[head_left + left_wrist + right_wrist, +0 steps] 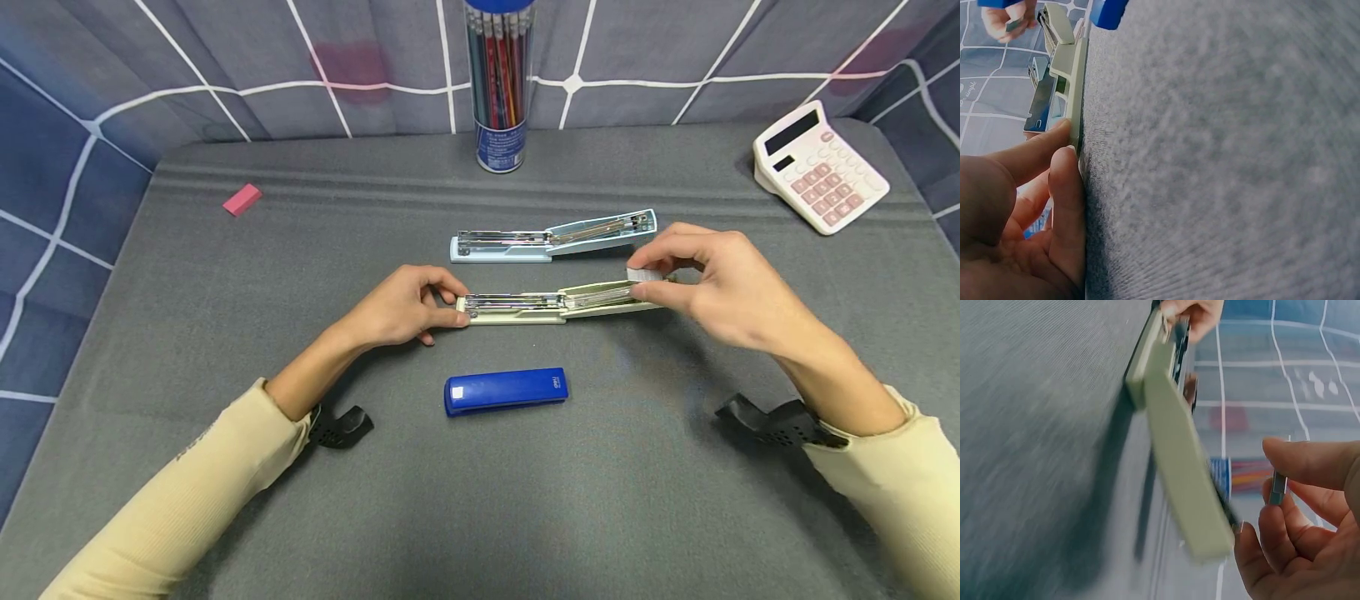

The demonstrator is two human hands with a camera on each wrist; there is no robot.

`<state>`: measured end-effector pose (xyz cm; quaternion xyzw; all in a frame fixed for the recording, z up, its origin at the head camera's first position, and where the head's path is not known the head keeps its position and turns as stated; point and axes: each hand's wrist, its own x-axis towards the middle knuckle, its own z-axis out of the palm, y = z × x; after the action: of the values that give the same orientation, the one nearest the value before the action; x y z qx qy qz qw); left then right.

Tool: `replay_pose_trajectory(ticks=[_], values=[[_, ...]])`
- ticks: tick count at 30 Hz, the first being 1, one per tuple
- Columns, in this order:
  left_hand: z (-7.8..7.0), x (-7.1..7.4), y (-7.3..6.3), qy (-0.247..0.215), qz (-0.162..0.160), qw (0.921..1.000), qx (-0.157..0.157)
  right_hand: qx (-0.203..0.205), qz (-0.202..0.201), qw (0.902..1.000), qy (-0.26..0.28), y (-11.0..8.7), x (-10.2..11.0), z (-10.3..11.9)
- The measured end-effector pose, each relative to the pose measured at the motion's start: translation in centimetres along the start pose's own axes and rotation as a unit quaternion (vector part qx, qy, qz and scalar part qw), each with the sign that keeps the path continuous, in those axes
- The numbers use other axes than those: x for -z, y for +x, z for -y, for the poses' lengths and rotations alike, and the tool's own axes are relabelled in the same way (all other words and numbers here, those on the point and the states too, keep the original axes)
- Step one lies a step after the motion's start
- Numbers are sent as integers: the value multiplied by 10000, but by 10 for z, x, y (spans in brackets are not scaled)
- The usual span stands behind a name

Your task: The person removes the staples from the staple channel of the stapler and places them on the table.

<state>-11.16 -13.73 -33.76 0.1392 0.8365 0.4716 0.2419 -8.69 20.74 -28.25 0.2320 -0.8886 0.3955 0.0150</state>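
Note:
A pale green stapler (517, 317) lies opened out on the grey table, its metal staple channel facing up. My left hand (397, 307) pinches the left end of its base between thumb and fingers, seen close up in the left wrist view. Over the stapler's raised right arm, my right hand (723, 283) pinches a small silver strip of staples (1278, 486), which stands apart from the channel. Behind it rests a light blue stapler (502, 257), also opened out. Closer to me sits a dark blue stapler (506, 392), folded closed.
A clear tube of pencils (500, 92) with a blue lid stands at the back by the checked cloth (262, 50). A white calculator (821, 171) with pink keys is at the back right. A pink eraser-like block (242, 200) lies at the back left.

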Motion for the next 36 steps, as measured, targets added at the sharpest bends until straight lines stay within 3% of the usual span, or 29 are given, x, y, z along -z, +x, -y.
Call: replay_pose_trajectory(ticks=[7,16,27,36], values=[[0,1,0,0,-8,10000,-17,-599,-388,9973,189,-23,19,-22],[-1,1,0,-1,4,10000,18,-1183,-672,9907,-43,-42,34,-55],[2,1,1,-34,-3,9999,-94,-1048,-23,9937,-400,-52,32,-85],[1,-1,1,-52,-25,10000,-51,-1048,115,9928,-575,-51,25,-90]])
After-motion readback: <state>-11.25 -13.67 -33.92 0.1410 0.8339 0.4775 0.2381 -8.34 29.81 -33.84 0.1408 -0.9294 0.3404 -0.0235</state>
